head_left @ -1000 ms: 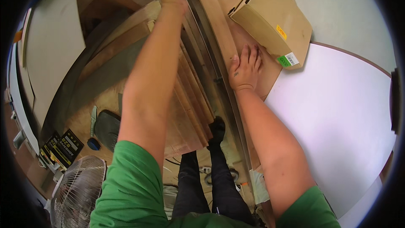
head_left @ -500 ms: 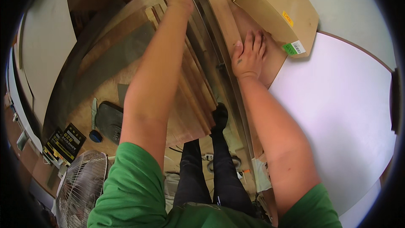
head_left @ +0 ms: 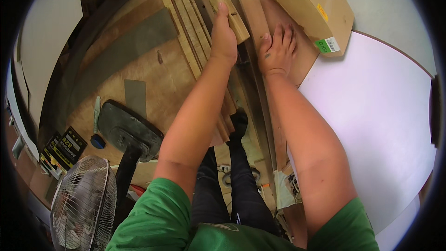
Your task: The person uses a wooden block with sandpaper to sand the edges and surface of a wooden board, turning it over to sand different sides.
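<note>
My left hand (head_left: pixel 225 37) is wrapped round a pale, elongated wooden block (head_left: pixel 231 15), its thumb along the top. The block lies on or just above the edge of a long wooden strip (head_left: pixel 246 0); contact cannot be made out. My right hand (head_left: pixel 278 51) rests with fingers stretched on a brown board (head_left: pixel 299 62), right of the strip, and grips nothing. Near its fingertips stands a cardboard box (head_left: pixel 320 11) with a green-and-white label. Left of my left hand lie several stacked wooden strips (head_left: pixel 186 32) on a plywood sheet (head_left: pixel 158 60).
A white panel (head_left: pixel 371 125) fills the right side. At lower left stand a wire-caged fan (head_left: pixel 86 204) and its black base (head_left: pixel 127 128). Black-and-yellow packages (head_left: pixel 65 148), a blue round object (head_left: pixel 97 141) and a grey rectangular piece (head_left: pixel 135 97) lie on the plywood.
My left hand has drawn the wooden block toward me and slightly right, bringing it fully into view. My right hand stays on the board. The view has shifted a little.
</note>
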The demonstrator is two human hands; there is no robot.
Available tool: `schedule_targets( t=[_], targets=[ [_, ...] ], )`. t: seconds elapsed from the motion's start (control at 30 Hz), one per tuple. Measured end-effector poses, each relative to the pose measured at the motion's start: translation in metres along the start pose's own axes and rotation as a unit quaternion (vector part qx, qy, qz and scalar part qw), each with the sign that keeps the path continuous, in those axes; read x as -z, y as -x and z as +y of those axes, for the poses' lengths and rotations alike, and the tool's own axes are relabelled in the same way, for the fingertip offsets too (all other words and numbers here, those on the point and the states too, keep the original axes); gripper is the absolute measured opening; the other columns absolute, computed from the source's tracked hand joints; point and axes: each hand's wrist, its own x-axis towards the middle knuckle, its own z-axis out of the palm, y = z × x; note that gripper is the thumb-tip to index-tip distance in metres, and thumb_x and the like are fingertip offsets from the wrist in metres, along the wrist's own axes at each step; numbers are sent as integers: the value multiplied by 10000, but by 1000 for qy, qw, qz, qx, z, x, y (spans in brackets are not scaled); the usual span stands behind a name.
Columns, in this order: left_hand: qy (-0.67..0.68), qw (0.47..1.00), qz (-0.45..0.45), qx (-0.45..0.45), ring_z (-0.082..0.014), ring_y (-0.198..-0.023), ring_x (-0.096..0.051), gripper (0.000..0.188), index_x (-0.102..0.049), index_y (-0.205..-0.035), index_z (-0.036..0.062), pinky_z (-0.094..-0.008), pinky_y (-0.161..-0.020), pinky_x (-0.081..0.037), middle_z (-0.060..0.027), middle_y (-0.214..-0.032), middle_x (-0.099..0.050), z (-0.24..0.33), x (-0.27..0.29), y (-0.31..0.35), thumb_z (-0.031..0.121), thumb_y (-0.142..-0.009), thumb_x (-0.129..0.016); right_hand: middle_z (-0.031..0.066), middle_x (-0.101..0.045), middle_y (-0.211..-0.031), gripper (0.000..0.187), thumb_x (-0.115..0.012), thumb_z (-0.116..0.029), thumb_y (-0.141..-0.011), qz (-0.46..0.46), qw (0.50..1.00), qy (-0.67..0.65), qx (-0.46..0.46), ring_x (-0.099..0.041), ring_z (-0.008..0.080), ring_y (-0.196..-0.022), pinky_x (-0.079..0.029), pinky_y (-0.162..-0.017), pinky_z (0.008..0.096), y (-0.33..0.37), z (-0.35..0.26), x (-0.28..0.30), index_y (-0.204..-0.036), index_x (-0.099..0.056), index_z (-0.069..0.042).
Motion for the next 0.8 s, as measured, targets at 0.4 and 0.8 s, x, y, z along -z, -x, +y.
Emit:
schedule_targets(
  t=[0.4, 0.8],
  targets=[
    [-8, 999, -20, 28, -205, -1313, -462, 678, -422, -1444, -35, -320, -1108, -335, -109, -1424, -515, -38, 29, 53, 514, -1048, -383, 163, -370, -1515, 526, -454, -393, -964, 10, 1000, 0, 8, -334, 378, -1415, -306, -1099, 591, 0, 1, -5, -1410, -466, -113],
    [1, 998, -36, 60, -208, -1378, -420, 657, -338, -1498, -21, -324, -1152, -292, -108, -1489, -471, -59, 38, 94, 477, -1069, -332, 160, -353, -1530, 538, -445, -402, -975, 15, 1000, 3, 11, -311, 375, -1427, -272, -1118, 584, 1, 2, -6, -1426, -457, -107]
  ],
)
